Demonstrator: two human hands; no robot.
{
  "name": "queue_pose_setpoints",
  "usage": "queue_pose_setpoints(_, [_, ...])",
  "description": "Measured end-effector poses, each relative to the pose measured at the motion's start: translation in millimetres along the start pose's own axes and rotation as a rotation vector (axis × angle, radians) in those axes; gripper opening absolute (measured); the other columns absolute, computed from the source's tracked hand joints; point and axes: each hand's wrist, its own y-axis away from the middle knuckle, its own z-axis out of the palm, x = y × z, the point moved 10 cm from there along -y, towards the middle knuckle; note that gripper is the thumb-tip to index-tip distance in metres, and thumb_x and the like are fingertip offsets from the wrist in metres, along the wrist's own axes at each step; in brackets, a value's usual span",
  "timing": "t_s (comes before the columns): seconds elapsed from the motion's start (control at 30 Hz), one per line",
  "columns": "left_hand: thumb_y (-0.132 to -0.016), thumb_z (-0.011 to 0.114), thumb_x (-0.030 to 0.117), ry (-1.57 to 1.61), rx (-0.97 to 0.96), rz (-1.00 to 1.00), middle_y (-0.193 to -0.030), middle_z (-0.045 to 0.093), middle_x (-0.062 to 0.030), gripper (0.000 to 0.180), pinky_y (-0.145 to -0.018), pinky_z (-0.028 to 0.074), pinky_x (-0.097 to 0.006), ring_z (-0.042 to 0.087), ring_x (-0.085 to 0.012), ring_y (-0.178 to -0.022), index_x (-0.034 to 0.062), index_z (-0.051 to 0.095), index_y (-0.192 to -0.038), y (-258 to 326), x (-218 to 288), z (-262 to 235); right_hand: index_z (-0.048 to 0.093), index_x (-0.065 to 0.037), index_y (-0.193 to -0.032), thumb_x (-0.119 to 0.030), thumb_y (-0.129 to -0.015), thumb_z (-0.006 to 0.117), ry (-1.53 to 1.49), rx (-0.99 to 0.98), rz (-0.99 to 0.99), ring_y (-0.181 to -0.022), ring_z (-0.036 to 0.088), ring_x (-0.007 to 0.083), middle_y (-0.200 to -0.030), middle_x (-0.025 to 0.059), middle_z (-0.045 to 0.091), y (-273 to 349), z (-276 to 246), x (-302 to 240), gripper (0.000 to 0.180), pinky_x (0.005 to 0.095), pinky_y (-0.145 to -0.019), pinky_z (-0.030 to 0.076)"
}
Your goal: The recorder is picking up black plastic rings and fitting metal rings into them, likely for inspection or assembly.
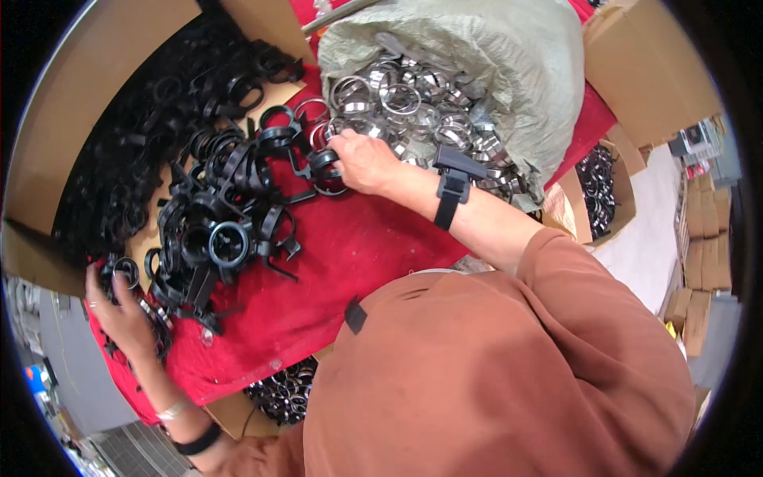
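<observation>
On the red cloth (350, 262), near its lower edge, a brown box (278, 393) of dark rings peeks out. The left hand (119, 306), at the cloth's left edge, closes its fingers on a black ring (125, 270). Farther up the cloth, the right hand (362, 159) pinches a black clamp (324, 163) beside the heap of black clamps (222, 215). Beyond it, a grey-green sack (509, 71) spills shiny metal rings (405, 99). Left of the cloth stands a big cardboard box (71, 111); stacked brown cartons (703, 254) sit far right.
</observation>
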Motion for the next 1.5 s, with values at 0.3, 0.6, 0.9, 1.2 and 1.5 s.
queue_pose_setpoints(0.3, [-0.065,0.076,0.014,0.527,-0.747,0.407,-0.091,0.057,-0.0204,0.043,-0.099,0.032,-0.052,0.052,-0.0408,-0.102,-0.0007,0.052,-0.097,122,265,132,0.055,-0.001,-0.090,-0.010,-0.070,0.063,-0.605,-0.031,-0.371,-0.077,0.055,0.0349,-0.082,0.0154,0.052,107,-77,-63,0.023,0.0416,-0.067,0.047])
queue_pose_setpoints(0.6, [-0.078,0.071,0.011,1.056,-0.944,-0.645,-0.076,0.063,-0.0042,0.022,-0.060,0.045,-0.022,0.056,-0.0075,-0.067,-0.0016,0.061,-0.092,188,211,193,0.059,-0.006,-0.096,-0.006,-0.070,0.061,0.047,0.117,0.119,-0.090,0.055,0.0316,-0.105,0.0141,0.050,149,-71,100,0.025,0.0396,-0.072,0.050])
queue_pose_setpoints(0.9, [-0.073,0.069,0.001,1.368,-0.765,-0.907,-0.075,0.059,-0.0043,0.025,-0.060,0.046,-0.023,0.056,-0.0123,-0.063,-0.0001,0.057,-0.095,183,200,192,0.057,-0.005,-0.086,-0.005,-0.073,0.058,-0.018,-0.135,-0.111,-0.079,0.058,0.0293,-0.095,0.0107,0.058,119,-67,77,0.013,0.0373,-0.067,0.050])
queue_pose_setpoints(1.2, [-0.082,0.063,0.011,1.641,-0.703,-1.131,-0.104,0.063,-0.0169,0.031,-0.062,0.050,-0.027,0.062,-0.0163,-0.073,-0.0027,0.054,-0.108,164,228,200,0.054,-0.005,-0.092,-0.017,-0.092,0.051,-2.152,-0.388,0.521,-0.066,0.053,0.0101,-0.083,0.0075,0.056,130,-11,24,0.012,0.0235,-0.057,0.042])
queue_pose_setpoints(1.5, [-0.083,0.064,0.016,1.674,-0.713,-1.323,-0.077,0.062,-0.0077,0.015,-0.054,0.049,-0.026,0.060,-0.0151,-0.063,0.0009,0.060,-0.085,178,222,207,0.056,-0.004,-0.092,-0.023,-0.093,0.048,-2.319,-0.494,0.908,-0.067,0.056,0.0133,-0.089,0.0101,0.062,151,27,-12,0.021,0.0270,-0.065,0.049])
